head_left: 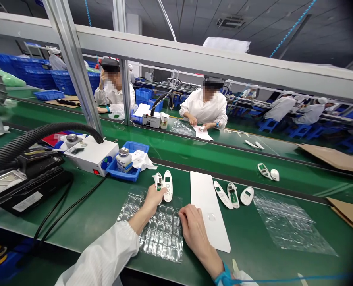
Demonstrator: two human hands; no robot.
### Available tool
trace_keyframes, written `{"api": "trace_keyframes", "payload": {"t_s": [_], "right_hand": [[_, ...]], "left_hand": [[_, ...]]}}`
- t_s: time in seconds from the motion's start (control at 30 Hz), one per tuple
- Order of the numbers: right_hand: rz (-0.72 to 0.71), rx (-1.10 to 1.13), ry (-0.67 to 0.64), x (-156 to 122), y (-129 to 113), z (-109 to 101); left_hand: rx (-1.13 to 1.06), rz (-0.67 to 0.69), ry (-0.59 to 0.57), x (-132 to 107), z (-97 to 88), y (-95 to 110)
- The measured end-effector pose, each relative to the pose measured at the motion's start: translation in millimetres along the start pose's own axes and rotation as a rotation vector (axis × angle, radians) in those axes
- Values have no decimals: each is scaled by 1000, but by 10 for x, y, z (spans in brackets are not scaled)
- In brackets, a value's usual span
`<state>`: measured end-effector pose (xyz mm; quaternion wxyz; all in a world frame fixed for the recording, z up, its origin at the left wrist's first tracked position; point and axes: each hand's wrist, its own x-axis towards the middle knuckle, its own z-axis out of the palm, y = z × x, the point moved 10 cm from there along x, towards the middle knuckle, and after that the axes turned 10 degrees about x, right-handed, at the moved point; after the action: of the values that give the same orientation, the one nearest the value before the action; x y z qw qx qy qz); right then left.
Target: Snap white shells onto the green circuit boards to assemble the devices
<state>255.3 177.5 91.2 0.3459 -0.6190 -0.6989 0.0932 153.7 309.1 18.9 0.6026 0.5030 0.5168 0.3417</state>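
My left hand [152, 197] is closed around a white plastic housing with a green circuit board inside [158, 181]. Its thumb reaches the edge of an oval white cover [168, 186] with a small window, just to the right. Below lies a clear plastic sheet [162, 238] with rows of transparent pieces. My right hand [192, 224], its fingers pinched together, is at the sheet's right edge; whether something sits between the fingertips is hidden. Beside it, a white card [218, 234] carries one small clear piece [211, 217].
White housing parts [232, 195] lie right of the card, near another clear sheet [292, 224]. A blue tray [123, 174] holds a metal-topped bottle [124, 159]. At left stands a white box [89, 153] with a black hose [45, 131]. Co-workers sit across the green conveyor [176, 147].
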Motion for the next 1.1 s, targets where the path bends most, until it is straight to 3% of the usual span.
{"api": "trace_keyframes", "payload": {"t_s": [0.13, 0.27, 0.47, 0.57, 0.73, 0.87, 1.1], "right_hand": [[-73, -27, 52, -40, -101, -76], [24, 143, 178, 32, -30, -366], [159, 403, 232, 272, -124, -723], [157, 454, 169, 359, -305, -638], [128, 403, 3, 359, -536, -194], [106, 331, -64, 307, -612, 44], [120, 282, -88, 301, -638, 115]], "left_hand": [[23, 26, 41, 17, -16, -9], [23, 51, 48, -42, -40, 87], [57, 117, 49, -443, -266, 444], [104, 130, 75, -780, -426, 479], [124, 34, 105, -1224, -584, 176], [109, -19, 120, -1345, -659, -43], [87, -40, 124, -1368, -690, -114]]}}
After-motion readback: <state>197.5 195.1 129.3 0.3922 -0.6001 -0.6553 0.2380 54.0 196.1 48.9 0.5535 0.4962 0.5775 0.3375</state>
